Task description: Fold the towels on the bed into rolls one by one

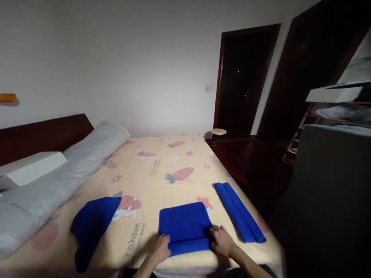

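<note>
A blue cloth lies spread on the bed in front of me, its near edge rolled or folded over into a band. My left hand grips the left end of that band, fingers curled on it. At the right end, my right hand holds the band with bent fingers. To the right lies a second blue cloth, rolled from two sides into a long double roll. A third blue cloth rests crumpled and loose on the left.
The bed has a cream sheet printed with carrots and rabbits. A long grey bolster and a white box lie by the dark headboard. A round stool stands past the bed, and a shelf rack at right.
</note>
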Available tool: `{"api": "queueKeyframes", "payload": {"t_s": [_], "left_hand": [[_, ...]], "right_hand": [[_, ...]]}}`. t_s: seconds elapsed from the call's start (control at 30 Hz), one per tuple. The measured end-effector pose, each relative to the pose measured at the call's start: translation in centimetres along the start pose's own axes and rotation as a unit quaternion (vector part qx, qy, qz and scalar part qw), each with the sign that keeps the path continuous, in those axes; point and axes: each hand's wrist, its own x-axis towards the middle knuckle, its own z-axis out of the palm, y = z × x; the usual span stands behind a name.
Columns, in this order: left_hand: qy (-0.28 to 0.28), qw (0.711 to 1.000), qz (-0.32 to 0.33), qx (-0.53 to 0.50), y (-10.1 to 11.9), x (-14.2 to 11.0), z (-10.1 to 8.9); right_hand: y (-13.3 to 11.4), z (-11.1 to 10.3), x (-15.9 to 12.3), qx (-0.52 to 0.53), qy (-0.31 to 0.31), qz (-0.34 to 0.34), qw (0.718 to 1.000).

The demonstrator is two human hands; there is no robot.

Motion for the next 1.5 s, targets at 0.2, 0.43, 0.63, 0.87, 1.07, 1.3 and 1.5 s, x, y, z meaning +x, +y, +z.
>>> {"api": "queueKeyframes", "payload": {"t_s": [0.2,0.43,0.63,0.87,1.07,1.3,1.5], "left_hand": [[0.039,0.999,-0.011,0.007,0.0,0.0,-0.8],[0.081,0.985,0.150,-0.033,2.2,0.1,2.6],[0.019,0.975,0.218,-0.030,2.5,0.6,4.1],[0.061,0.994,0.094,0.013,-1.3,1.3,3.1],[0.161,0.986,0.025,0.033,-2.6,2.3,3.8],[0.045,0.980,0.191,-0.025,1.3,0.5,2.8],[0.011,0.991,0.132,-0.016,0.6,0.4,2.3]], "right_hand": [[-0.6,-1.1,0.2,-0.007,0.025,-0.002,1.000],[-4.4,-1.4,-0.4,0.084,-0.008,-0.130,0.988],[-4.5,-0.1,-0.6,0.136,-0.052,-0.147,0.978],[0.5,0.7,0.1,0.060,-0.004,0.024,0.998],[-0.4,0.2,0.2,0.068,0.005,0.025,0.997],[-4.5,-0.4,-0.4,0.158,-0.102,-0.120,0.975],[-1.8,0.4,-0.1,0.117,-0.054,-0.034,0.991]]}}
